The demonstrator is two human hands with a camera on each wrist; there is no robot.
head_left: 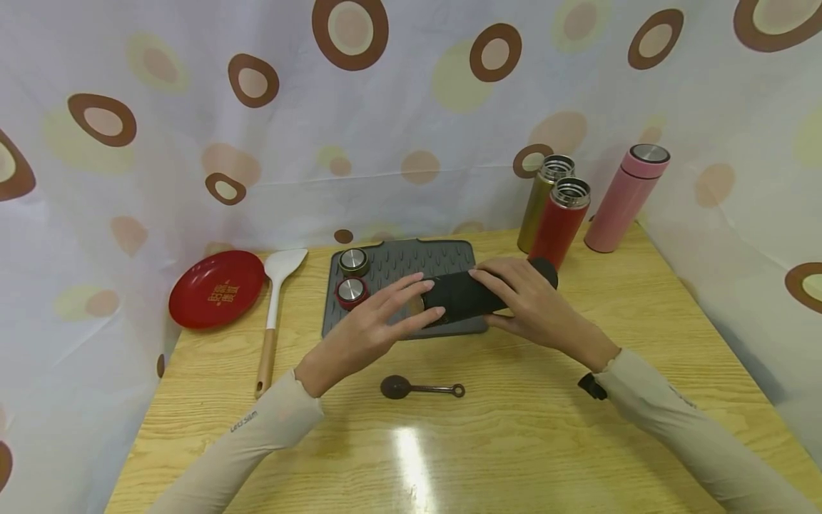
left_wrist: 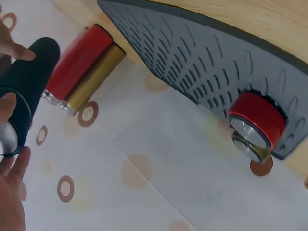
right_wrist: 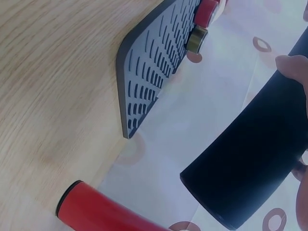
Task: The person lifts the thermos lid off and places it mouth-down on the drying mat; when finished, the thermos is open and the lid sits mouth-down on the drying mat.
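A black thermos is held lying on its side above the grey ridged mat. My right hand grips its body towards the base. At the other end, my left hand holds the lid end between thumb and fingers; the silver lid top shows in the left wrist view. On the mat's left side sit a red-rimmed lid and a gold-rimmed lid. Behind the right hand stand a red thermos and a gold thermos, both with bare steel mouths.
A pink thermos, lid on, stands at the back right. To the left are a red plate and a white spatula with a wooden handle. A brown spoon lies in front of the mat. A patterned curtain hangs behind the table.
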